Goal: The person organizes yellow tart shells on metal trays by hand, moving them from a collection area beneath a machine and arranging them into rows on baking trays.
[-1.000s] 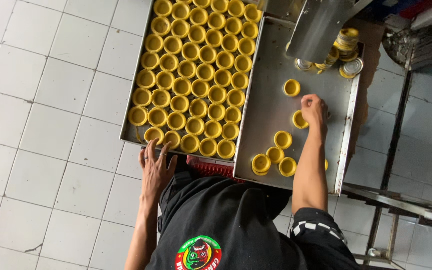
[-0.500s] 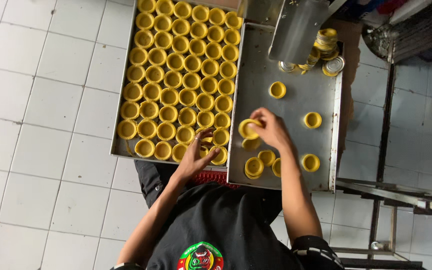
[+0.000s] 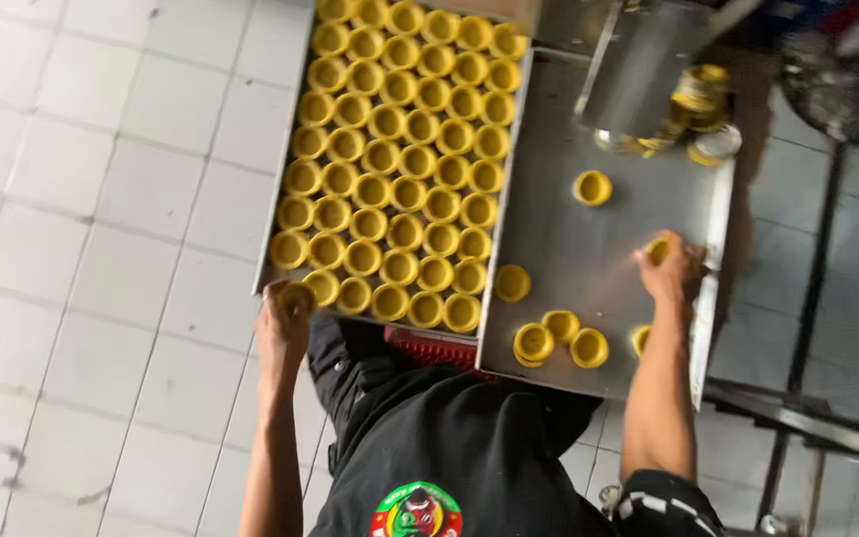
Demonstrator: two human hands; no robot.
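Observation:
A metal tray (image 3: 272, 261) on the left is packed with rows of small yellow cups (image 3: 405, 164). My left hand (image 3: 282, 323) is at its near left corner, fingers closed on one yellow cup (image 3: 296, 295). To the right lies a second metal tray (image 3: 569, 249) with a few loose yellow cups (image 3: 512, 282); some sit in a cluster (image 3: 559, 338) at its near edge. My right hand (image 3: 670, 270) is by that tray's right edge, gripping a yellow cup (image 3: 656, 249).
A metal chute (image 3: 638, 70) hangs over the far end of the right tray, with round tins (image 3: 700, 94) beside it. White floor tiles (image 3: 101, 249) lie to the left. A metal frame (image 3: 807, 418) runs along the right. My dark shirt (image 3: 449, 447) fills the bottom.
My left hand has moved from the middle to the full tray's near left corner with a cup. My right hand has swung from the trays' seam out to the right tray's right edge.

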